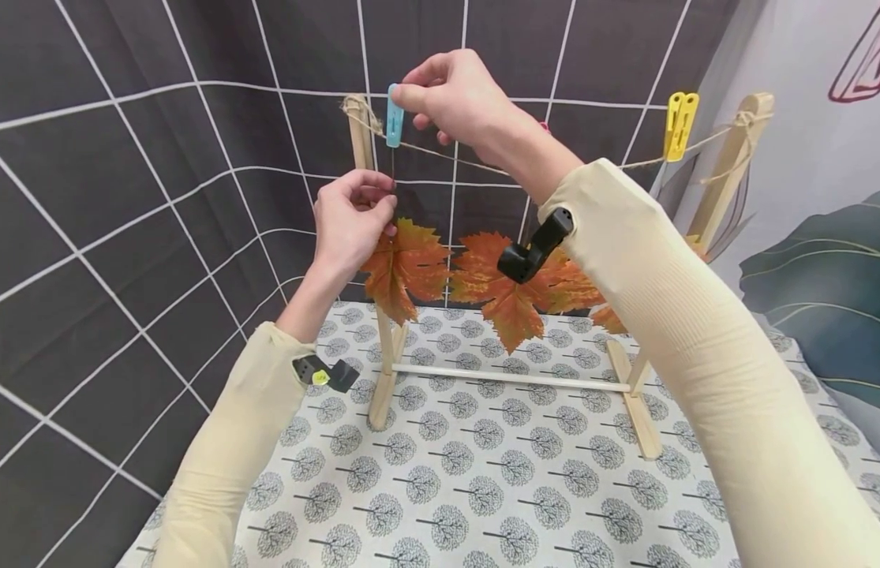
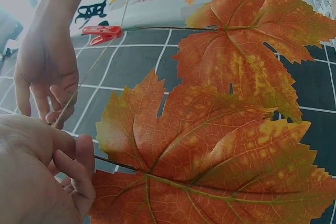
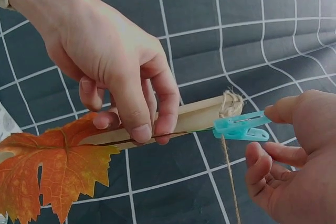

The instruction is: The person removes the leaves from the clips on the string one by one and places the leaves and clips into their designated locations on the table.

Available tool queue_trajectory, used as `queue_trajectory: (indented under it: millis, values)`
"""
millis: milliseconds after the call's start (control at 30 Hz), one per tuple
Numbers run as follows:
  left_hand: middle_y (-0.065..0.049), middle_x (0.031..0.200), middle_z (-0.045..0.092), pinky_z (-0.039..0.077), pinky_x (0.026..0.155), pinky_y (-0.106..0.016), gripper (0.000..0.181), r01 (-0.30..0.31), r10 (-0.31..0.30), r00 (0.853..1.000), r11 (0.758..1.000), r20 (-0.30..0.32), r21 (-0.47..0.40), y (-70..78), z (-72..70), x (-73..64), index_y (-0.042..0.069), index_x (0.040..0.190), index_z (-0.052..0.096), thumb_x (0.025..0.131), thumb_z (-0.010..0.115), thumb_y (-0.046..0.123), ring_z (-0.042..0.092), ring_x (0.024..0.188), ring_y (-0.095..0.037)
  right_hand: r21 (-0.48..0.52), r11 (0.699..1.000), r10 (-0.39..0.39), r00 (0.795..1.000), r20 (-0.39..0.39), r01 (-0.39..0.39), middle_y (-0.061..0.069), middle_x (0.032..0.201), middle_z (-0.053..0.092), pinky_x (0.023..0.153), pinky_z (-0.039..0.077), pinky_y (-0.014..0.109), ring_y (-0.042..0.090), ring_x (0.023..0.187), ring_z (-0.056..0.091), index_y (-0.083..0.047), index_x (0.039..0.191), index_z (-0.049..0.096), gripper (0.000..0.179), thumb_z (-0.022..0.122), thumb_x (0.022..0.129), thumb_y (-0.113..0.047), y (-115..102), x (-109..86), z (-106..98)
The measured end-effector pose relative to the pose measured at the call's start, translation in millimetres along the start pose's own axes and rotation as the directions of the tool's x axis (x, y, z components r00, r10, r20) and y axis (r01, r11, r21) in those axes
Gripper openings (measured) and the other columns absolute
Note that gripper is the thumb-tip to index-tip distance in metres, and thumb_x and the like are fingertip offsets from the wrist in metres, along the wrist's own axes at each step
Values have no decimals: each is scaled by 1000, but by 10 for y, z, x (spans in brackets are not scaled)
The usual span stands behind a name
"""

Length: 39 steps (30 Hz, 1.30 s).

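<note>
My left hand (image 1: 350, 217) pinches the thin stem (image 3: 176, 134) of an orange maple leaf (image 1: 404, 268) between thumb and fingertips. The leaf hangs below that hand. Above it, my right hand (image 1: 457, 95) holds a light blue clothespin (image 1: 395, 117) by its handle end, thumb on one handle and fingers by the other. In the right wrist view the clothespin's nose sits on the twine (image 3: 229, 166), with the stem's upper end running to it. A red clothespin (image 2: 103, 33) on the twine bears the stem of a second maple leaf (image 2: 241, 40).
A wooden stand with two posts (image 1: 734, 170) carries the twine, tied near the post tops. A yellow clothespin (image 1: 679, 126) is clipped near the right post. A white crossbar (image 1: 511, 379) joins the feet on the tree-print cloth (image 1: 482, 497). Behind is a dark gridded curtain (image 1: 269, 142).
</note>
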<state>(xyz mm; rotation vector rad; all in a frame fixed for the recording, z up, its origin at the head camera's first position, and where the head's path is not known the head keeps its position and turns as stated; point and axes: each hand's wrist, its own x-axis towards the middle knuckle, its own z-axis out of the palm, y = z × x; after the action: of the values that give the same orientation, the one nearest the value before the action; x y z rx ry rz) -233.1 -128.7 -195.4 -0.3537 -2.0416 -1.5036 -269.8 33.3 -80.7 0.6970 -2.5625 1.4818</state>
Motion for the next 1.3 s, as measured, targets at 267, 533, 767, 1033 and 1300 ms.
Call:
queue_trajectory:
  millis: [267,533,767,1033,1300]
  values:
    - [-16,87,67,56,60,-24,15,-4,4,1000,1000,-4,0,2,-6,-7,-6,105,69,91,67,-1,61,55,-14,5,1000,-12,1000,13,12,4,116,59,67,47,25,15,94,57,-7,126,63,35,64,98,-29,-7,19,16]
    - [-14,85,67,55,59,-22,15,-9,9,1000,1000,-9,8,23,3,-15,-5,105,70,91,68,-1,61,55,-15,31,999,-13,1000,-4,14,6,114,59,67,46,26,16,95,55,-7,123,66,31,64,99,-27,-4,8,1]
    - [-14,85,67,54,58,-22,15,-5,5,1000,1000,-16,19,42,11,-10,-4,105,71,91,68,1,61,55,-16,22,999,-33,999,-22,34,6,110,60,70,45,27,16,95,53,-7,120,68,29,65,99,-26,-3,6,-6]
    - [-15,88,68,54,59,-21,16,2,-2,1000,1000,-17,14,44,21,-5,-3,106,71,92,68,2,61,57,-17,15,999,-48,997,-65,49,3,102,58,70,43,26,14,91,51,-7,119,69,29,65,98,-26,0,28,-6]
    - [-15,88,68,53,57,-20,16,13,-12,1000,1000,-20,1,56,39,5,-2,107,71,92,69,3,60,55,-17,4,999,-53,994,-93,53,2,103,57,75,43,27,13,93,50,-7,121,69,29,65,98,-26,11,37,-10]
